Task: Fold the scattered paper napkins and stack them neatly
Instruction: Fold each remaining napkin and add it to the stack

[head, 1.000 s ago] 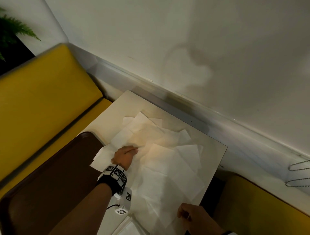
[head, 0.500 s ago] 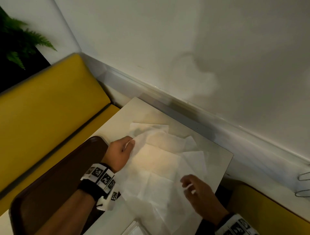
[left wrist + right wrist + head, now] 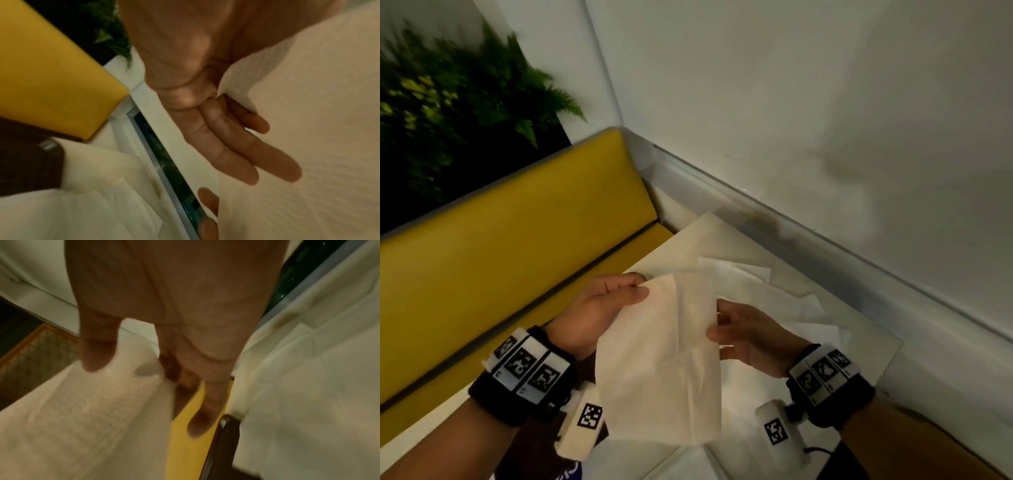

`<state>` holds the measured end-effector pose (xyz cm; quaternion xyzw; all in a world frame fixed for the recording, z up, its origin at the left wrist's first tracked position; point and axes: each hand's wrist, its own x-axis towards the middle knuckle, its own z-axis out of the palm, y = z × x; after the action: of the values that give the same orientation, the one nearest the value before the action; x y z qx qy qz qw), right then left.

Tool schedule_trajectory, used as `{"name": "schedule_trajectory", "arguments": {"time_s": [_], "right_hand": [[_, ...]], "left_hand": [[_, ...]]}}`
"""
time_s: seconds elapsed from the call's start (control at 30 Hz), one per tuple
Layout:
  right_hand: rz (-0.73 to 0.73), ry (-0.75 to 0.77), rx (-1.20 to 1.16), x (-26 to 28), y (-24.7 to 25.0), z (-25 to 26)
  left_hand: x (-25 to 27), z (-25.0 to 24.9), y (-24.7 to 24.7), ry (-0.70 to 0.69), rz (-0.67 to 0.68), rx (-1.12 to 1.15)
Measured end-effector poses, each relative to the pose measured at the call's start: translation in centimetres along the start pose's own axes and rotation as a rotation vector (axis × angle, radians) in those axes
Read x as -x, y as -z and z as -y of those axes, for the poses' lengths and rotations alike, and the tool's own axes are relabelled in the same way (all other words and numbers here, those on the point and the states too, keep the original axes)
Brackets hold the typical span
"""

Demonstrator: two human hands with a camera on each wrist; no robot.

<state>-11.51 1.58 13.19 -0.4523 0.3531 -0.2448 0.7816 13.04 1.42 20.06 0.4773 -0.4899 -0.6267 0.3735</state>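
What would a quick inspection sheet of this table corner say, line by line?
Surface: pale table against a white wall.
Job's things: one napkin held up; loose napkins lie spread on the table.
Clutter: dark brown tray at the table's left.
Hands: left hand pinches the napkin's top corner; right hand grips its right edge.
Cables: thin black cable near the right wrist.
Surroundings: yellow bench, fern.

One napkin (image 3: 664, 370) up off the table (image 3: 873, 339), between left hand (image 3: 592, 308) and right hand (image 3: 753, 337). Loose napkins (image 3: 774, 301) on table behind it. Bench (image 3: 500, 253) left, wall (image 3: 808, 120) behind, plant (image 3: 455, 102) behind bench.
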Motion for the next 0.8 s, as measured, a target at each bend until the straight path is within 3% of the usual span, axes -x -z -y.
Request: {"name": "schedule_trajectory", "arguments": {"time_s": [0.13,0.23,0.3,0.47,0.6,0.8], "right_hand": [[-0.107,-0.051,-0.102,0.8,-2.0,-2.9],[-0.233,-0.091,-0.169,2.4,-2.6,-4.2],[-0.318,-0.092,-0.154,3.6,-2.7,-5.0],[-0.448,-0.11,-0.046,5.7,-3.0,-6.6],[-0.516,-0.076,0.006,6.8,-2.9,-7.2],[-0.552,-0.133,-0.223,8.0,-1.9,-7.8]], "left_hand": [[3.2,2.5,1.4,0.08,-0.171,0.144],[6.9,4.9,0.2,0.231,-0.161,0.494],[8.7,6.8,-0.3,0.271,-0.115,0.571],[9.0,9.9,-1.2,0.281,-0.28,0.199],[8.6,9.9,-2.3,0.217,-0.261,0.103],[8.6,10.6,-2.2,0.182,-0.266,0.076]]}}
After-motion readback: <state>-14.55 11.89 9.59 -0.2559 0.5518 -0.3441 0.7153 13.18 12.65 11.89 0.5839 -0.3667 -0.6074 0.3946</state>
